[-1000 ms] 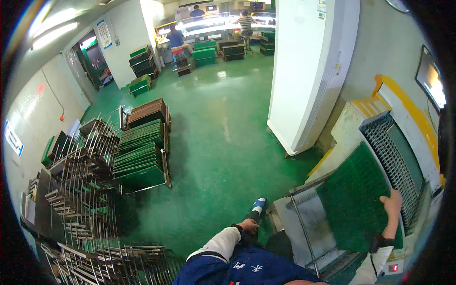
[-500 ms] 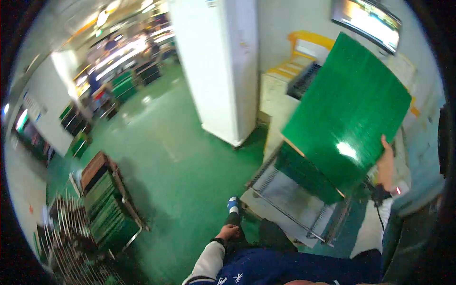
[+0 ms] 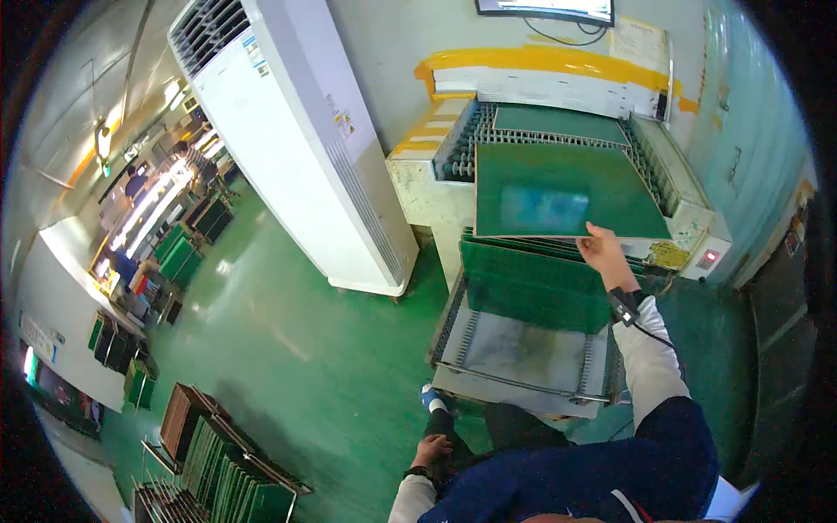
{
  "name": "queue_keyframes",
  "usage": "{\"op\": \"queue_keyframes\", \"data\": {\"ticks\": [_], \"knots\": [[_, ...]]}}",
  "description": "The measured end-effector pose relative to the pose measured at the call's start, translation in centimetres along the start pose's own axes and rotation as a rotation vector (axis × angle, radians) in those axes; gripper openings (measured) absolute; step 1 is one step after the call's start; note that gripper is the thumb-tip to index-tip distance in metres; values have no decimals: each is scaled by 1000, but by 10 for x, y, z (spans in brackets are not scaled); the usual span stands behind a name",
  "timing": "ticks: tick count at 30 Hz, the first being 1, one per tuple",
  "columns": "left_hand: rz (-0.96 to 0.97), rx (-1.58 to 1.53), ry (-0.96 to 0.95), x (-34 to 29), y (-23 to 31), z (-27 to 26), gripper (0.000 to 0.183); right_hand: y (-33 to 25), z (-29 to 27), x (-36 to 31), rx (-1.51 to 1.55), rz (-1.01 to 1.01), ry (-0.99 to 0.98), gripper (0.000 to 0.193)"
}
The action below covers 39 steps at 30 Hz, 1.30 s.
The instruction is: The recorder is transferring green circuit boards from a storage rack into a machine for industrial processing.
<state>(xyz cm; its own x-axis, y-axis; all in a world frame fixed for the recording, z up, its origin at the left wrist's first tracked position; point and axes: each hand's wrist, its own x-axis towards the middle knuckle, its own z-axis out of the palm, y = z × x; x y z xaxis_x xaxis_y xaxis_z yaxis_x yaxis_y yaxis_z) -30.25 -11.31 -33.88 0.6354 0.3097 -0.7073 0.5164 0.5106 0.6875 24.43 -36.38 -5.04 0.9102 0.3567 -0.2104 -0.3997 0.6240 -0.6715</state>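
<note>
My right hand (image 3: pixel 602 248) grips the near edge of a large flat green board (image 3: pixel 558 196), thumb on top. The board lies nearly level, its far part over the roller bed (image 3: pixel 462 144) of a conveyor machine. Farther in, another green board (image 3: pixel 558 124) lies on the rollers by the machine's slot. Below the held board stands a slotted rack (image 3: pixel 514 349) with several green boards (image 3: pixel 532 283) upright in it. My left hand (image 3: pixel 432 450) is by my thigh with its fingers curled, and nothing shows in it.
A tall white air conditioner (image 3: pixel 305 148) stands left of the conveyor. At the lower left is a second rack of green boards (image 3: pixel 227 471). People sit at lit benches (image 3: pixel 161 205) far left. A screen (image 3: pixel 545 9) hangs above the machine.
My right hand has carried the green board forward and left, and tipped it from a steep slant to nearly level over the rollers. The view has swung right. My left hand stays low.
</note>
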Motion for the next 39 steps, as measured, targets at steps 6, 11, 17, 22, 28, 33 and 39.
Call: {"op": "queue_keyframes", "data": {"ticks": [6, 11, 17, 22, 28, 33, 39], "knots": [[1, 35, -12, -4, 1, -4, 36, 17, 33, -11, -110, 143, -47, 31], [-50, -27, -28, 7, -5, -7, 35, 18, 35, 3, -89, 123, -64, 31], [-47, -1, -10, 4, -1, -5, 30, 12, 33, 26, -118, 84, -79, 31], [-45, -122, -34, 4, -6, -5, 30, 10, 38, 24, -86, 80, -69, 28], [-69, -94, 2, 2, -3, -3, 30, 9, 37, 27, -82, 88, -73, 27], [-51, -67, 15, -5, -1, 3, 31, 7, 43, 25, -73, 72, -56, 28], [-29, -39, 44, -7, 1, 3, 31, 9, 37, 31, -60, 99, -127, 39]]}}
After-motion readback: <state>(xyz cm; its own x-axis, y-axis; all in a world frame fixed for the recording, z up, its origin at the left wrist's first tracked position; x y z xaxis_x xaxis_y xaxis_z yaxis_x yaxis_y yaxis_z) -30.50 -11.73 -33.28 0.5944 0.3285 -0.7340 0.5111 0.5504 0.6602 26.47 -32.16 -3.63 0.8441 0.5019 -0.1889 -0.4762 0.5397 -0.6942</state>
